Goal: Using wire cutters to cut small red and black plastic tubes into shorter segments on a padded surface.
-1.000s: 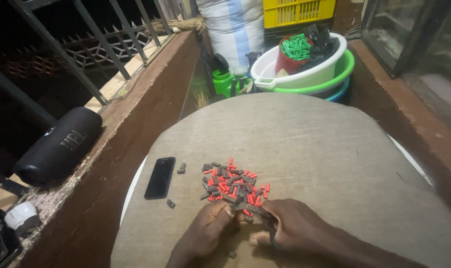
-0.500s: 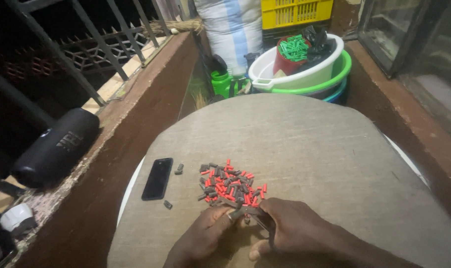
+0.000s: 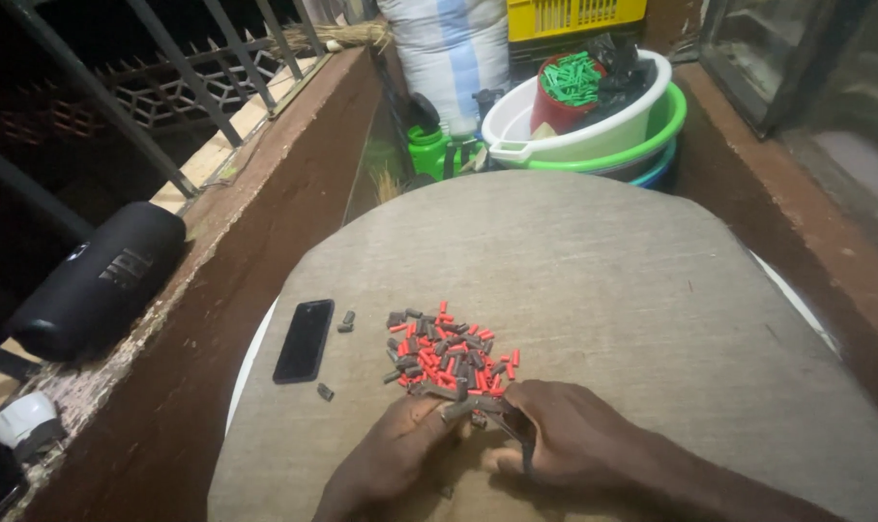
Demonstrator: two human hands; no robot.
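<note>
A heap of several small red and dark grey plastic pieces (image 3: 447, 352) lies on a round table covered with a grey-brown cloth (image 3: 594, 271). Both hands rest at the heap's near edge. My left hand (image 3: 391, 454) pinches a small dark piece between its fingertips. My right hand (image 3: 565, 440) holds a thin dark piece against it, and the fingertips of both meet around (image 3: 473, 411). A few stray dark pieces (image 3: 345, 321) lie to the left of the heap.
A black phone (image 3: 305, 339) lies left of the heap. A black cylindrical speaker (image 3: 96, 280) sits on the brown ledge at left. Stacked white, green and blue basins (image 3: 603, 126) with green pieces in a red cup stand beyond the table, beside a green bottle (image 3: 429, 150).
The view has shifted slightly. My hands stay at the heap's near edge, fingers working together on a small piece.
</note>
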